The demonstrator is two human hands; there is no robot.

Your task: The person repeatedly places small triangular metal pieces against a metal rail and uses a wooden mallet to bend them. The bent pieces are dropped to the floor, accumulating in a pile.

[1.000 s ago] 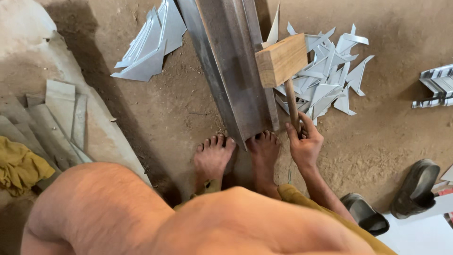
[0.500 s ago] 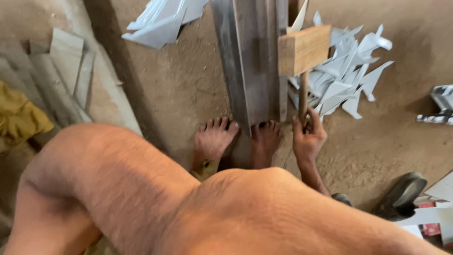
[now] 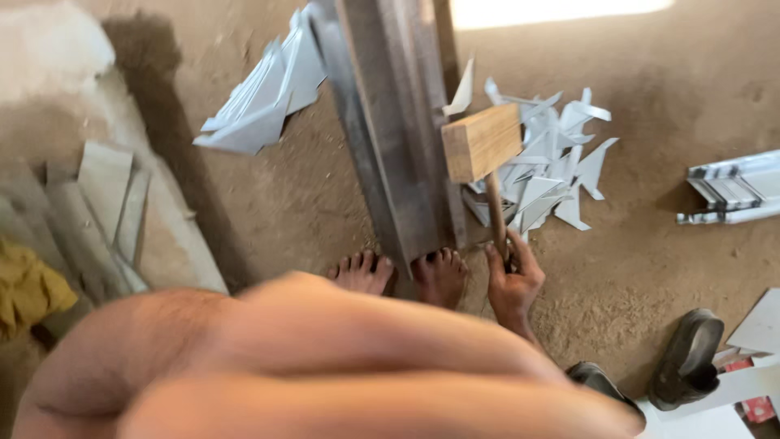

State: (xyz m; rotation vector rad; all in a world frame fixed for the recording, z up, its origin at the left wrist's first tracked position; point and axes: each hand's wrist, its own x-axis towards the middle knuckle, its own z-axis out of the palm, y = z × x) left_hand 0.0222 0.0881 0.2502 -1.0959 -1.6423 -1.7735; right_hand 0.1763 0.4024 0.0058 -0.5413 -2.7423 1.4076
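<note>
Right hand (image 3: pixel 513 280) fingers closed round mallet (image 3: pixel 481 145) handle; wooden head just above them, touching metal strip (image 3: pixel 406 146) edge; left hand not seen; feet (image 3: pixel 406 275) pin strip beside fingers; hammering step; next blow likely needs lift, square aim; scraps (image 3: pixel 552 162) right.

We see a bare earthen floor (image 3: pixel 674 97), sandy and scuffed. Bright light (image 3: pixel 561 10) falls across its far edge. Pale metal scraps (image 3: pixel 260 97) lie scattered, a black sandal (image 3: pixel 686 358) rests nearby, and a yellow cloth (image 3: pixel 28 289) is bunched aside.
</note>
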